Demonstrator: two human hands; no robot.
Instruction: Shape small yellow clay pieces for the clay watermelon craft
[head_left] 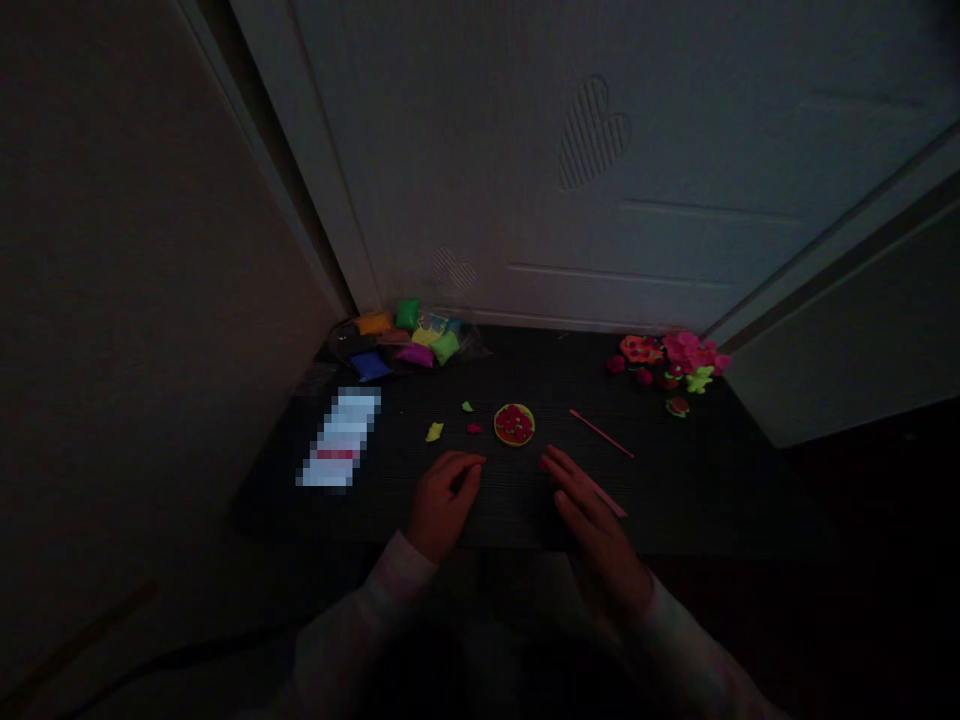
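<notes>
Looks like you're between steps: right hand flat-fingered by the pink strip, left hand curled, can't tell if empty. Toy pizza's just far of both; touching it calls for a short reach.

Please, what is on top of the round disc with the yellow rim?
Red and green bits cover much of the disc; the surface beneath them cannot be seen.

Dim light; dark wood-grain surface under the left grip, pale heart-embossed door beyond, plain wall leftward
</notes>
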